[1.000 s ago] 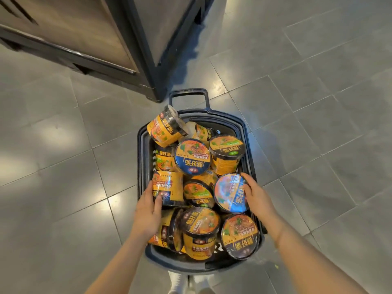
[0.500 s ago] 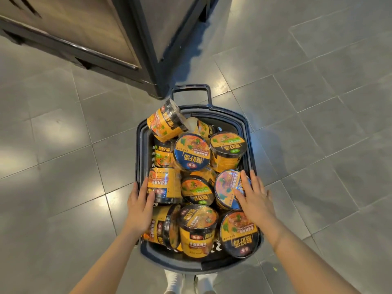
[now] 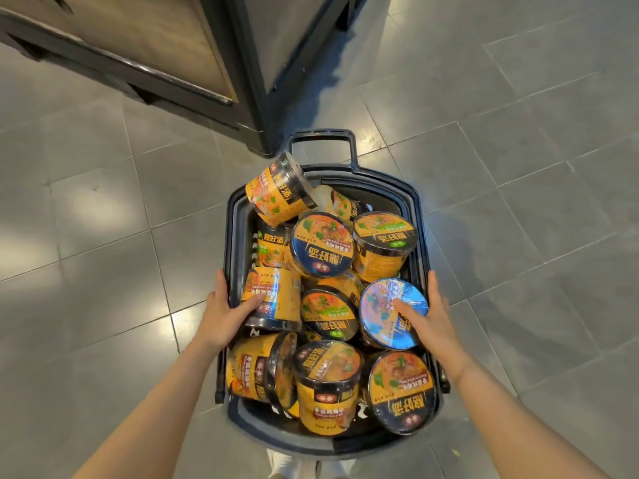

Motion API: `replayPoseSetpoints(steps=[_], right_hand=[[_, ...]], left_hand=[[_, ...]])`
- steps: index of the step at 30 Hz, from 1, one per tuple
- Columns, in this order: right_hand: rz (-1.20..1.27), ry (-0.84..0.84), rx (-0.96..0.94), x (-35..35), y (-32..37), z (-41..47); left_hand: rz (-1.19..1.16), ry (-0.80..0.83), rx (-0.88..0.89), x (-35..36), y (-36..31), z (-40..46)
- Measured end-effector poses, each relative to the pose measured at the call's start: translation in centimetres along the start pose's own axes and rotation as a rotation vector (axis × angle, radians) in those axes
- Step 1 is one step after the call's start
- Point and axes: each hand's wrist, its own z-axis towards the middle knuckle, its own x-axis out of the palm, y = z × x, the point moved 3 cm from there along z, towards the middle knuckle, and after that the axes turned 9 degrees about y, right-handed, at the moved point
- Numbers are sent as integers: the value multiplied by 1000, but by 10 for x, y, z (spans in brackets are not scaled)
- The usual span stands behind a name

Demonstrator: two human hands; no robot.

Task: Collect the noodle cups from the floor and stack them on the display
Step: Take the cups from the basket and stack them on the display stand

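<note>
A dark plastic basket [image 3: 420, 216] stands on the tiled floor, heaped with several yellow and black noodle cups. My left hand [image 3: 223, 314] grips the basket's left rim, fingers along the outside and thumb inside against a yellow cup lying on its side [image 3: 276, 292]. My right hand [image 3: 430, 318] holds the right rim the same way, its thumb on the blue lid of a tilted cup [image 3: 383, 305]. One cup [image 3: 278, 188] leans over the far left corner of the basket. Only the corner of the display stand [image 3: 249, 81] is in view.
The dark-framed display stand with a wood panel [image 3: 138, 46] rises just beyond the basket's far handle [image 3: 321, 136]. Grey floor tiles [image 3: 518, 202] spread to the left and right. The toes of my white shoes [image 3: 307, 466] show under the near edge of the basket.
Both hands have moved outward off the cups to the basket's side rims. The basket fills slightly more of the view than before.
</note>
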Motion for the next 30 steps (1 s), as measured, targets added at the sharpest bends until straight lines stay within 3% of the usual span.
replayPoseSetpoints(steps=[11,23,30], right_hand=[[69,21,20,1,23,-40],[-137,157,-96,-5,173,-150],[-284,242,-173,29,266,-175]], left_hand=[[-59,-94,5,-12,-21,-66],[-123,-210,123,-106,-87,-238],[-189,-337,38,-170,-76,-295]])
